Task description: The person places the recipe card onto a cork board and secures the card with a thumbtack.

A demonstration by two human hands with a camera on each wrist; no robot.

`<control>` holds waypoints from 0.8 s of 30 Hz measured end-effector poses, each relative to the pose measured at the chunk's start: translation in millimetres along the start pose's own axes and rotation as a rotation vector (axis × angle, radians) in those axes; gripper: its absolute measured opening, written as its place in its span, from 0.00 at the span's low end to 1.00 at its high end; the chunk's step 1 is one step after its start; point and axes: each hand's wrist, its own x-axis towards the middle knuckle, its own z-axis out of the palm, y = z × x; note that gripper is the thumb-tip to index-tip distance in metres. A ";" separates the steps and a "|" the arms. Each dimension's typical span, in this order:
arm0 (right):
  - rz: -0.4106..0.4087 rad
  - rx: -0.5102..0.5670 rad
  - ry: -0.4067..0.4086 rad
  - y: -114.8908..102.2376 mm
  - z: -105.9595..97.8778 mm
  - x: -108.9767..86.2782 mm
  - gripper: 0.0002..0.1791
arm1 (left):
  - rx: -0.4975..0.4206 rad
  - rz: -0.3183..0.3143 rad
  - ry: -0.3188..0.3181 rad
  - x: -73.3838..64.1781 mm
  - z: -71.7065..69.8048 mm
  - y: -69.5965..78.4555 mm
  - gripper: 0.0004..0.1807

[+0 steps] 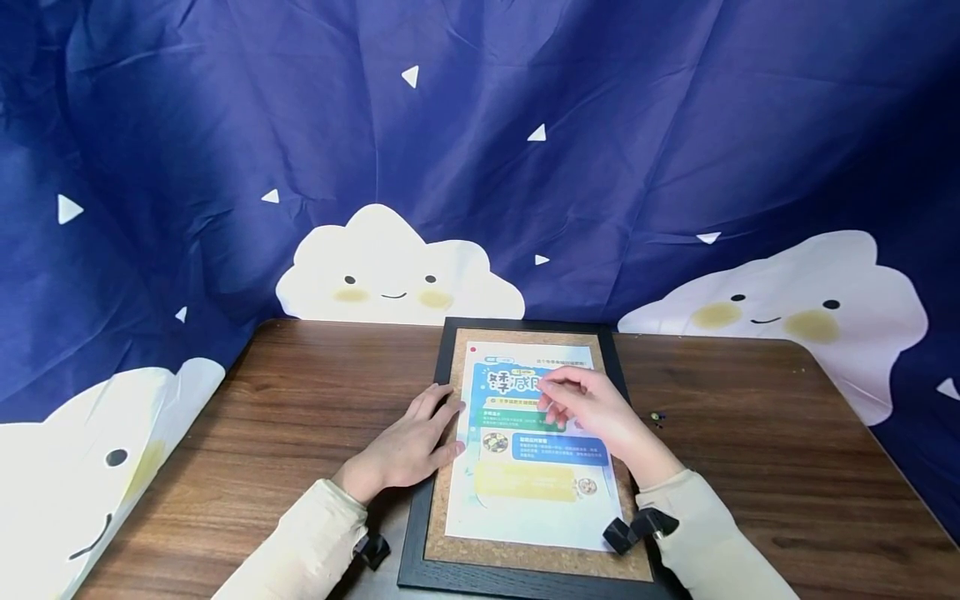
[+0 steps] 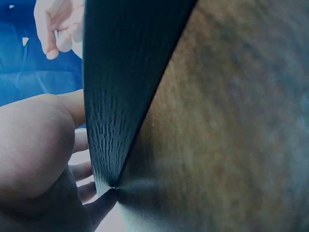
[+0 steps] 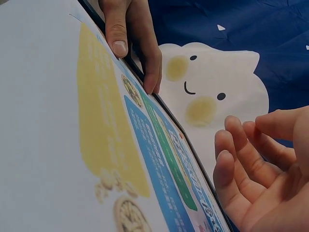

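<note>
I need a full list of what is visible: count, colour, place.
Table: one, brown, under frame
Cloth: one, blue, behind table
Clouds: three, white, on cloth
Triangles: many, white, on cloth
Frame: one, black, on table
Cork: one, tan, inside frame
Poster: one, multicoloured, on cork
Dot: one, red, poster's upper left corner
Tiny bits: count unclear, mixed colours, right of frame
Devices: two, black, at wrists
Sleeves: two, cream, forearms
Left hand: one, bare, on frame's left side
Right hand: one, bare, above poster

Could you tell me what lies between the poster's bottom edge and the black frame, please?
A strip of cork board separates the poster from the black frame there, as the head view shows.
</note>
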 end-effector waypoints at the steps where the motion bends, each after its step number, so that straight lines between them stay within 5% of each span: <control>1: 0.002 -0.004 0.001 -0.2 -0.2 -0.4 0.22 | -0.001 -0.001 0.000 0.0 0.0 -0.1 0.32; 24: -0.004 0.075 -0.010 5.3 -3.8 -10.3 0.22 | -0.012 -0.016 -0.006 -0.6 -1.4 1.4 0.32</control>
